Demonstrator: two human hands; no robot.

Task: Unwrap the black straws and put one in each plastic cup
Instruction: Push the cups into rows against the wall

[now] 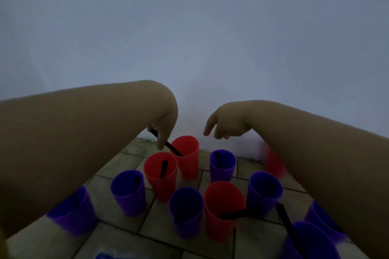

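Our left hand [163, 126] pinches the black straw [170, 146], angled down-right into the far red cup [189, 165]; right hand [225, 124] relaxed.

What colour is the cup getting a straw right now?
Red: the far red plastic cup, clearest in the head view.

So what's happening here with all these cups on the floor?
A person is putting straws into plastic cups standing on a tiled floor. The left hand holds a black straw, its lower end inside the far red cup. The right hand hovers open, holding nothing. The neighbouring red cup already has a straw.
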